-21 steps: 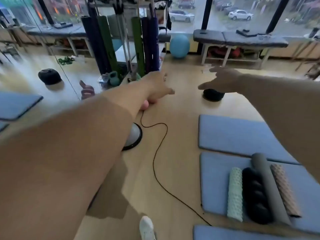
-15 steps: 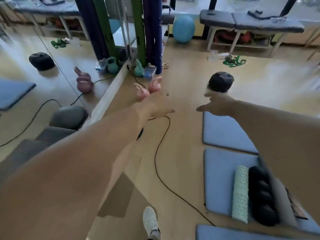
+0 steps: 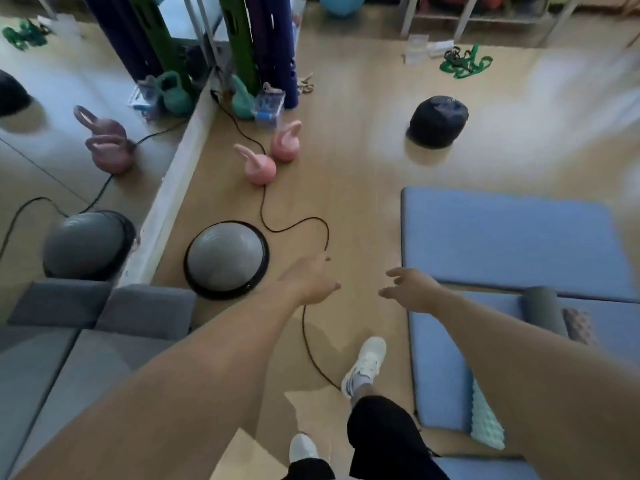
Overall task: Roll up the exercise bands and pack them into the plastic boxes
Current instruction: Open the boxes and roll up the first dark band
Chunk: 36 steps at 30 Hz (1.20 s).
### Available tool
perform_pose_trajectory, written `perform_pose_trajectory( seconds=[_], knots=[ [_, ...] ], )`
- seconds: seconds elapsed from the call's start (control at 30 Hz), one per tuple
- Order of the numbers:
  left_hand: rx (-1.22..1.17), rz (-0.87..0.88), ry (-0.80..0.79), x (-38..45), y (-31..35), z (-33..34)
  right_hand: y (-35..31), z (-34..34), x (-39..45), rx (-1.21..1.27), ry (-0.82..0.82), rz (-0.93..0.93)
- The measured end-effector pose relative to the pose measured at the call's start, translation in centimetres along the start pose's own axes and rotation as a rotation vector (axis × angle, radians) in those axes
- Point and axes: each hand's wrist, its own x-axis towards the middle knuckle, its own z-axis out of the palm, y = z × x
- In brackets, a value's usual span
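Note:
A tangle of green exercise bands (image 3: 465, 62) lies on the wooden floor at the far right, beside clear plastic boxes (image 3: 417, 50). Another clear plastic box (image 3: 269, 107) stands near the upright mats by the mirror. My left hand (image 3: 309, 280) and my right hand (image 3: 412, 289) both stretch forward over the floor, fingers loose and spread, holding nothing. Both hands are far short of the bands and boxes.
A black cable (image 3: 294, 226) snakes across the floor under my left hand. A grey balance dome (image 3: 227, 258), two pink kettlebells (image 3: 259, 168), a black round weight (image 3: 438, 121), blue mats (image 3: 512, 244) with foam rollers (image 3: 543, 311) and a mirror wall at left surround the walkway.
The view has tilted down and moved forward. Both hands have dropped lower in view and stay empty. The green bands and boxes have come closer.

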Motion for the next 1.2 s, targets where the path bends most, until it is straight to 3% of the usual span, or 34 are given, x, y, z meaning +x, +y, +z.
perform_pose_trajectory(
  seconds=[0.37, 0.77, 1.2],
  knots=[
    [0.120, -0.021, -0.059, 20.9, 12.5, -7.9, -2.1, -14.3, 18.1, 0.046, -0.094, 0.020],
    [0.032, -0.027, -0.020, 43.7, 22.5, -19.4, -8.0, -33.3, 36.1, -0.004, -0.081, 0.027],
    [0.003, 0.021, 0.005, 72.1, 33.0, -38.6, -18.4, -56.9, 58.7, 0.036, 0.053, 0.046]
  ],
)
